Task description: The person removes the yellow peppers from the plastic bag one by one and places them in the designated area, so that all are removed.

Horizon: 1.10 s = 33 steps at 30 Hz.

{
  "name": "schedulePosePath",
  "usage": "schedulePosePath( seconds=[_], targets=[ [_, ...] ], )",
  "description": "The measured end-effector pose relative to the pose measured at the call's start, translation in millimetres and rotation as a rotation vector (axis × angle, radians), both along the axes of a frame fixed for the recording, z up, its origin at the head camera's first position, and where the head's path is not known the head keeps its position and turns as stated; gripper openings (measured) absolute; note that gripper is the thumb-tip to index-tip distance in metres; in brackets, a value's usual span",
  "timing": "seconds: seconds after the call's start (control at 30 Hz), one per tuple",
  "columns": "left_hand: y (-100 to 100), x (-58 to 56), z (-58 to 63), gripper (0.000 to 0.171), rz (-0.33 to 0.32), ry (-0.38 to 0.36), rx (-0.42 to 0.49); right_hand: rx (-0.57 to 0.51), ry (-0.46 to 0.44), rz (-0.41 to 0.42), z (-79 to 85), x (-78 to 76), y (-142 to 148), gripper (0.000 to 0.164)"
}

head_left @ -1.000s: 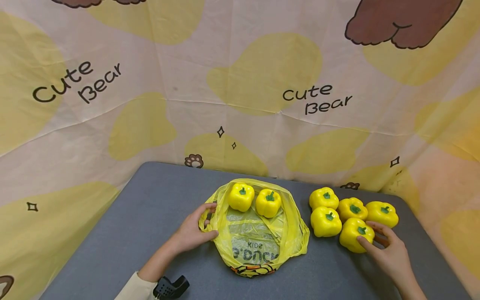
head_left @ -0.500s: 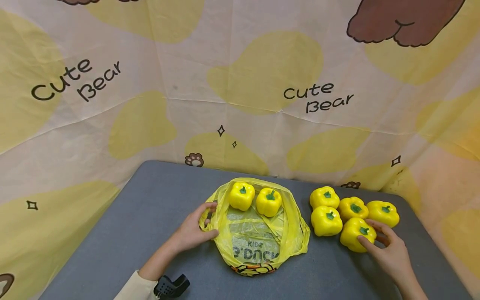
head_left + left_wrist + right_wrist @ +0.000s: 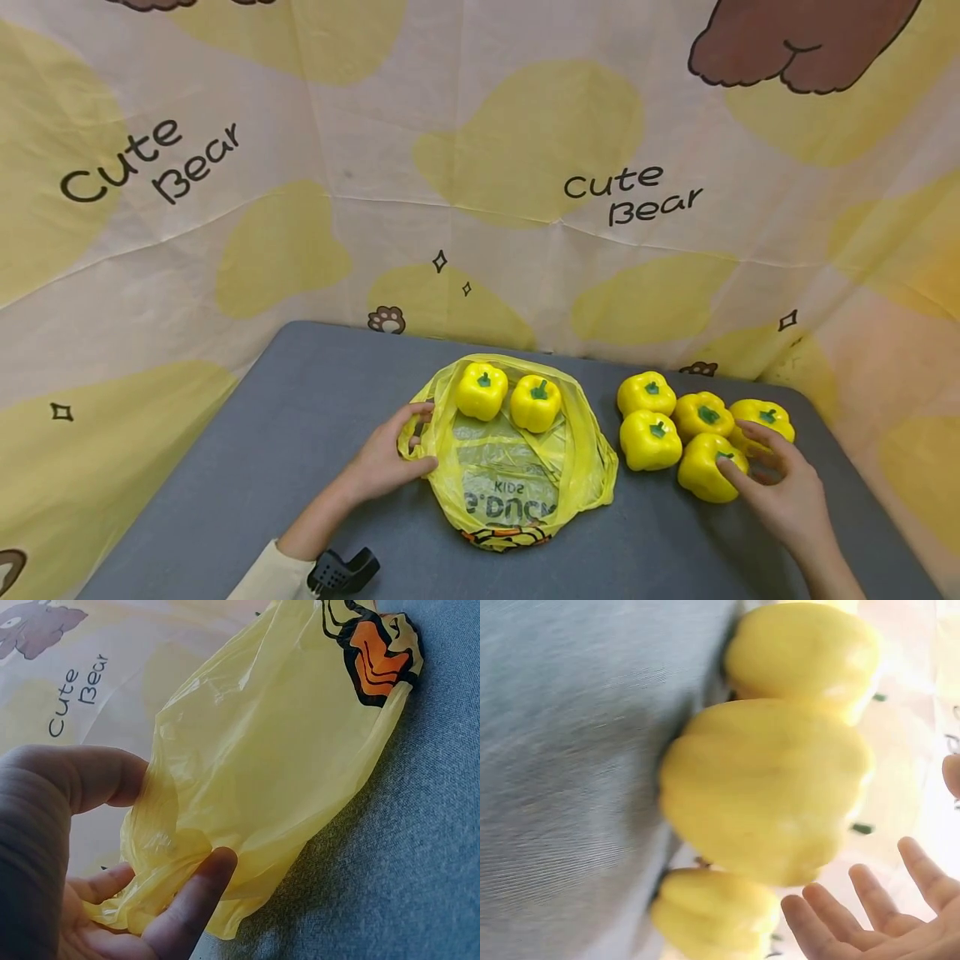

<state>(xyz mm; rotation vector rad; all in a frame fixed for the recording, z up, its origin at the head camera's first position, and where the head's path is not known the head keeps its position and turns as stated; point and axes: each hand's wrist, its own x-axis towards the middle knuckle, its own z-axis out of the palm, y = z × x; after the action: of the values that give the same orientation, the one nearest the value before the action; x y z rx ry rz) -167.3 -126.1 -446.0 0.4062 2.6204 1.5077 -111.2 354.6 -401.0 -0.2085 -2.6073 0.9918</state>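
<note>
A yellow plastic bag (image 3: 588, 467) lies on the table with its mouth spread wide. Inside it, near the far rim, sit two yellow bell peppers (image 3: 481, 392) with green stems. My left hand (image 3: 390, 454) grips the bag's left edge; the left wrist view shows fingers (image 3: 202, 892) bent round the crumpled film. On the right my right hand (image 3: 787, 492) is beside the nearest pepper of a group, a yellow bell pepper (image 3: 705, 475). In the right wrist view the fingers are spread and hold nothing, close to the large pepper (image 3: 765, 787).
Several more yellow bell peppers (image 3: 649, 440) stand clustered behind and left of the right hand on the grey table (image 3: 322, 375). Behind the table hangs a patterned cloth (image 3: 510, 150). A black band (image 3: 343, 573) is round the left wrist.
My right hand has loosened from the nearest pepper and its fingers have spread a little. The left hand and the bag stay where they were.
</note>
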Motion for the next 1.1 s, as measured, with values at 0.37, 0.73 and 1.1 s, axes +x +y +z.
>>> schedulePosePath(
  seconds=[0.37,0.73,1.1],
  targets=[
    [1,-0.6,-1.3,0.070,0.006,0.016,0.025,-0.028,0.077,0.079,22.9,-8.7,-36,0.056],
    [3,-1.3,-0.8,0.069,0.017,0.039,0.028,-0.096,0.153,0.246,25.8,-27.8,-80,0.050],
    [3,-3.3,-1.5,0.067,-0.003,0.041,0.047,-0.235,0.124,0.368,14.2,-55.9,-122,0.042]
  ],
)
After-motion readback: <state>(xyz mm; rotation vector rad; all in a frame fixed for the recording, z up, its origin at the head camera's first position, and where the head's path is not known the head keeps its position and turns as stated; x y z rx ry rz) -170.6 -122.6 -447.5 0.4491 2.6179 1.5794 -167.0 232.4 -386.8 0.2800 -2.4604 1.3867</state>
